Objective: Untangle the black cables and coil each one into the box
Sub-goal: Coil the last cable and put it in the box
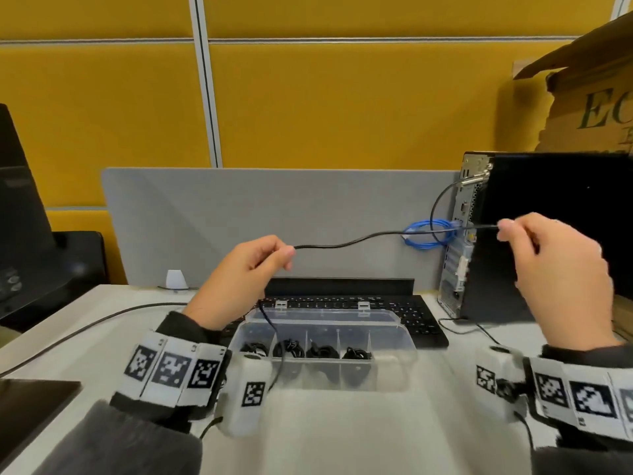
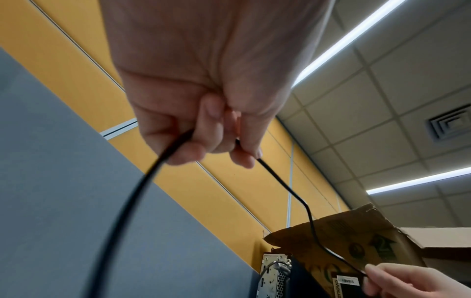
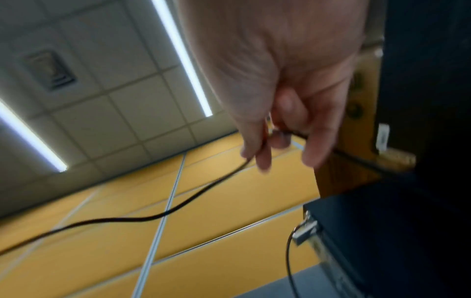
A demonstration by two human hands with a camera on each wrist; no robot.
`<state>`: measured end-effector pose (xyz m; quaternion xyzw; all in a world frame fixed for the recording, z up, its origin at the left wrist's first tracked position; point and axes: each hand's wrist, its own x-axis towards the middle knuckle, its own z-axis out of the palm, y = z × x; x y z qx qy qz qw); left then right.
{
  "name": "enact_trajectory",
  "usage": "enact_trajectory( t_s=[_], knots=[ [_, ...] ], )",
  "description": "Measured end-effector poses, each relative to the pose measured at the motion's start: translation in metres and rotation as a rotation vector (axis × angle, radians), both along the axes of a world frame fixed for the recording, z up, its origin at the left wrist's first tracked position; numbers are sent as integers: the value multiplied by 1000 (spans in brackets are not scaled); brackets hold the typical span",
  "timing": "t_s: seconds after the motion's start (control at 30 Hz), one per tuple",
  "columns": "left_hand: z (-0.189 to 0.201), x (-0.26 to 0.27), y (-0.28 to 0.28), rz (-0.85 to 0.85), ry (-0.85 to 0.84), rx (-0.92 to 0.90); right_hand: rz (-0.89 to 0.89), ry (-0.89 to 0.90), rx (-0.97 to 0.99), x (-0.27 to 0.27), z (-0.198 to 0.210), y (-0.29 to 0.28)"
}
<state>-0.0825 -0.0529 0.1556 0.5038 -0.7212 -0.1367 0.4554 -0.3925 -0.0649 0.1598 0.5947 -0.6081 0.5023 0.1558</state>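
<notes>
Straightening step. At frame centre, a black cable [image 1: 376, 236] spans the air between the left hand [image 1: 239, 279] and right hand [image 1: 561, 269], each pinching it between thumb and fingers; its tail drops from the left hand toward the clear compartment box [image 1: 394, 358] at lower centre, where four coiled cables [image 1: 322, 351] already lie. Next move, by judgement: winding the span into loops and seating it in a free compartment.

A smooth, matt black cable [image 1: 359, 240] is seen above a clear glossy plastic box [image 1: 322, 337]; torn brown cardboard [image 1: 589, 97] and bare metal on the computer case [image 1: 462, 234] are noted.
</notes>
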Motion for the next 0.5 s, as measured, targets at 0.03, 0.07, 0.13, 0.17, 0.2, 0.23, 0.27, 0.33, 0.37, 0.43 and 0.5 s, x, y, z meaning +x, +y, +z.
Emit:
enact_trajectory(
  t_s=[0.03,0.07,0.13,0.17,0.2,0.23,0.27,0.33,0.37,0.43,0.5],
  knots=[
    [-1,-3,1,0,-3,-14,-75,76,72,2,0,2],
    [-2,-8,0,-11,-17,-28,-85,161,134,10,2,5],
    [-4,-22,3,-64,-51,-42,83,341,205,41,5,18],
    [-4,-31,6,-104,-50,-43,218,410,243,61,6,25],
    [-4,-38,9,-152,-34,-44,356,459,301,79,4,30],
    [-4,-44,13,-197,-13,-43,483,490,364,94,2,34],
    [-3,-47,16,-223,5,-46,586,459,433,102,1,35],
    [-2,-43,18,-197,30,-74,656,306,386,95,0,28],
    [-3,-38,17,-158,33,-92,600,233,312,83,1,22],
    [-5,-27,15,-83,9,-109,410,71,151,52,8,14],
    [-9,-18,12,-27,-6,-101,173,2,75,17,9,7]
  ],
)
